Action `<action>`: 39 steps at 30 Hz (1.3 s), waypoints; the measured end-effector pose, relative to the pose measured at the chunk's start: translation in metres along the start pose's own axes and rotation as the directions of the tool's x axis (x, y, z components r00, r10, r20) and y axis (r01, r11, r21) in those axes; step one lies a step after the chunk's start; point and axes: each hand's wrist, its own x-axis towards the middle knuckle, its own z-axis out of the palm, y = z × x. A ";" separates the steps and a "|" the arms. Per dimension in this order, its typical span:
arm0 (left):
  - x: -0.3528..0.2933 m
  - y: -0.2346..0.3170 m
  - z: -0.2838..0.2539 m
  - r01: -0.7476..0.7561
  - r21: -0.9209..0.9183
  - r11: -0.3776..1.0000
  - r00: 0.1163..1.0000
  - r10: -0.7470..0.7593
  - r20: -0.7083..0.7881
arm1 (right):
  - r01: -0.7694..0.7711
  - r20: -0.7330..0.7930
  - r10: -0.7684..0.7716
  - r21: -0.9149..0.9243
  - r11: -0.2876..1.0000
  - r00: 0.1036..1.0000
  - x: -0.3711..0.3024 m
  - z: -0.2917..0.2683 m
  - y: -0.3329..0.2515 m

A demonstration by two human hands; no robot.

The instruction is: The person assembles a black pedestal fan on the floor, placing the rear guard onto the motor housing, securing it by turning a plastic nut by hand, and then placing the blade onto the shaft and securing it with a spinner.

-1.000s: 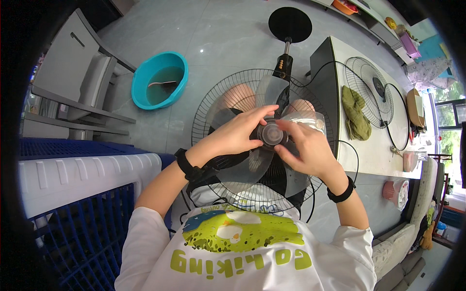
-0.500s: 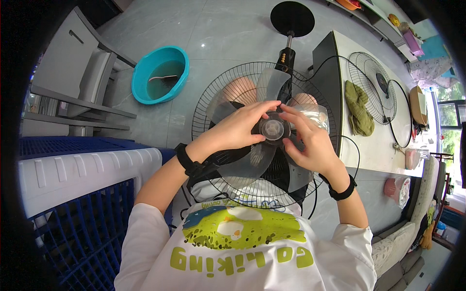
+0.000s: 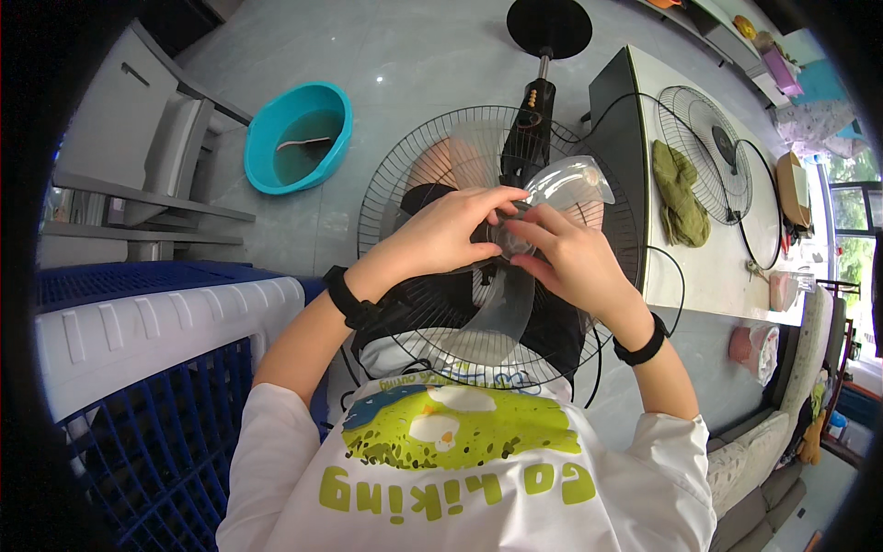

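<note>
Left hand (image 3: 451, 225) reaches in from the lower left; fingers bent and bunched, thumb set apart from them, the gap between partly open; the dark round hub with a clear centre (image 3: 519, 241) lies in that gap. Right hand (image 3: 572, 256) comes from the opposite side; index finger and thumb curved around the near right of the same hub, a small opening between their tips; both hands at the hub, though firmness of either grip cannot be told, as the fingers partly hide it.

Hub sits at the middle of a round black wire grille (image 3: 497, 108), which lies over the person's lap; translucent grey plastic blades (image 3: 497, 322) spread from the hub, one at upper right catching the light, one pointing down toward the white printed shirt (image 3: 460, 515); a black fan pole with a row of small buttons (image 3: 531, 118) runs away from the grille to a flat round black base (image 3: 549, 28).

Right side: white-topped table with dark sides (image 3: 708, 294); on it a second round black wire grille (image 3: 692, 138), overlapped by a crumpled olive-green cloth (image 3: 679, 198); left side: turquoise plastic basin (image 3: 276, 115) on the grey floor, holding cloudy water.
</note>
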 end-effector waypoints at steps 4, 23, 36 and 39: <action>-0.004 0.007 -0.002 0.006 0.058 0.998 0.999 -0.004 -0.037 | -0.247 -0.010 0.269 0.372 0.895 0.963 0.009 -0.011 0.006; -0.028 -0.008 0.003 -0.027 0.322 0.946 0.998 0.043 -0.043 | -0.419 0.242 0.360 0.701 0.577 0.901 0.003 0.007 0.019; -0.030 -0.006 -0.002 0.038 0.206 0.978 0.997 -0.024 -0.072 | -0.054 0.237 0.032 0.089 0.995 0.971 0.033 -0.008 -0.011; -0.031 -0.006 -0.001 0.057 0.193 0.980 0.994 -0.038 -0.100 | -0.022 0.272 0.016 0.021 1.000 0.962 0.037 -0.009 -0.015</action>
